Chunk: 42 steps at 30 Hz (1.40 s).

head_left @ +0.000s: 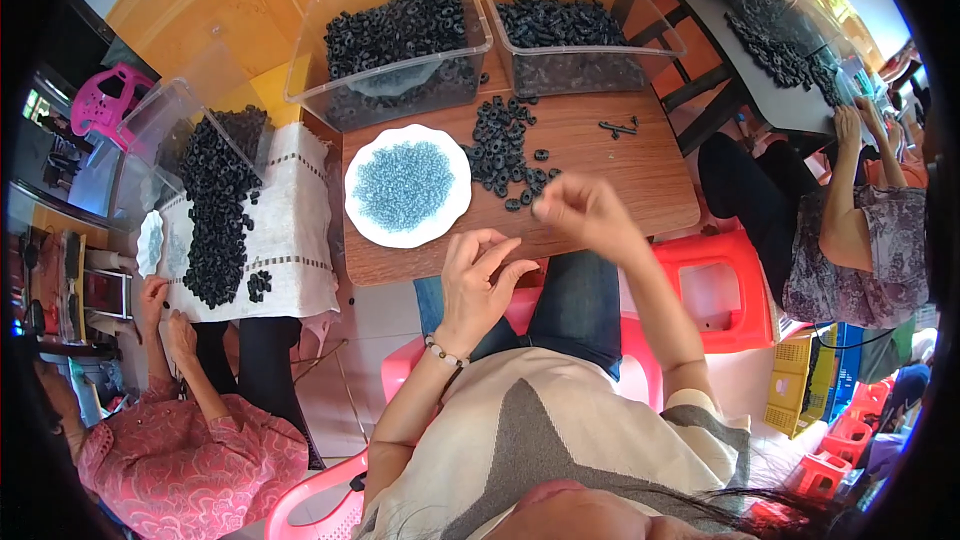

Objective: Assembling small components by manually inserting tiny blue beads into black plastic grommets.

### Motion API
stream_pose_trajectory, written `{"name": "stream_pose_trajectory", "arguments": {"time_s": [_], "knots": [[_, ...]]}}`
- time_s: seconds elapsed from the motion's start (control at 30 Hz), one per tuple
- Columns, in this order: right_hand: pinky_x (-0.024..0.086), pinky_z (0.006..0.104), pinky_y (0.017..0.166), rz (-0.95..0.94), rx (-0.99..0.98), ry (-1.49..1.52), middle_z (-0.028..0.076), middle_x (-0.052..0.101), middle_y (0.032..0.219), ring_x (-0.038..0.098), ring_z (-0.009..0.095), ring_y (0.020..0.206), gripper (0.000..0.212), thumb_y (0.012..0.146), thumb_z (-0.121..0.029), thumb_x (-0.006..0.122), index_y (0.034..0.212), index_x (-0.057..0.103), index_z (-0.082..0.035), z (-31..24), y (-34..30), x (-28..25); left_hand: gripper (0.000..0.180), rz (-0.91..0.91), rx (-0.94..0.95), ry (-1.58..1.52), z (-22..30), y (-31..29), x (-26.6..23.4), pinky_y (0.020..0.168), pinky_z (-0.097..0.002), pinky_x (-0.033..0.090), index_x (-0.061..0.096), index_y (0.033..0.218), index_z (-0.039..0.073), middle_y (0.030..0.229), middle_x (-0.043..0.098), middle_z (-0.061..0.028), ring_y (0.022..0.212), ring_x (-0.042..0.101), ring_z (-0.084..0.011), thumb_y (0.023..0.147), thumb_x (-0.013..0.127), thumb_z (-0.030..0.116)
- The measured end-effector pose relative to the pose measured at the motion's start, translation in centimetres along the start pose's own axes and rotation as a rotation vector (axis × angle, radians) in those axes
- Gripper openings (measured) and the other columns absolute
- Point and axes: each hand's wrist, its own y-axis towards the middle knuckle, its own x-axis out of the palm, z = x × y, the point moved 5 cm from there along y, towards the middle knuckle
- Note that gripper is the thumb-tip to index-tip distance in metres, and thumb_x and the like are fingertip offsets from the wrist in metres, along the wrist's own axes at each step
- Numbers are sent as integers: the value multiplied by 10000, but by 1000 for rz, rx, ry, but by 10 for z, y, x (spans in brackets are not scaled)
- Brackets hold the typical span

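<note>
My left hand (478, 285), a beaded bracelet at its wrist, is above my lap just off the table's near edge. Its fingers curve with a gap between thumb and forefinger, and nothing shows in it. Over the table's front edge, my right hand (592, 218) has thumb and forefinger pinched together; whatever they may hold is too small to make out. Just beyond it lies a loose pile of small black ring-shaped parts (495, 145). Left of that pile, a white scalloped plate (358, 226) bears many tiny pale-blue pieces (404, 186).
Two clear bins (388, 100) (580, 72) of black parts stand at the back of the brown table (610, 165). Small black sticks (620, 127) lie at its right. Co-workers sit at both sides, by a cloth-covered table (290, 240) and a grey table (760, 90). A red stool (712, 285) stands right.
</note>
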Motion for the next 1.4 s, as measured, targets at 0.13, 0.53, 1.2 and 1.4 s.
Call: {"name": "stream_pose_trajectory", "arguments": {"time_s": [0.13, 0.53, 1.2, 1.4], "knots": [[437, 269, 659, 388, -355, -549, -23, 603, 747, 517, 58, 731, 226, 939, -229, 773, 904, 682, -26, -82, 60, -58, 172, -24, -67, -85, -11, -9, 6, 749, -393, 520, 793, 970, 31, 951, 657, -93, 864, 643, -282, 861, 807, 163], [550, 469, 819, 322, -535, -837, 194, 733, 908, 688, 388, 882, 148, 928, -119, 672, 1036, 742, -44, -39, 118, -50, 116, -92, -153, -136, -24, -23, 15, 699, -343, 540, 793, 958, 15, 931, 695, -108, 810, 686, -253, 896, 788, 113], [535, 304, 726, 85, -165, -372, 82, 736, 888, 658, 132, 768, 172, 1000, -132, 678, 1105, 747, -14, 18, 85, -8, 133, 78, -167, -179, -30, -15, 0, 643, -315, 531, 780, 985, -4, 942, 687, -102, 740, 672, -220, 924, 768, 114], [544, 269, 781, -114, -64, -25, 34, 725, 923, 677, 94, 862, 212, 1027, -135, 665, 1142, 687, 42, 3, 35, 29, 292, 165, -138, -157, -23, -1, -15, 712, -330, 567, 738, 1207, 26, 1078, 693, -119, 807, 697, -230, 922, 759, 83]]}}
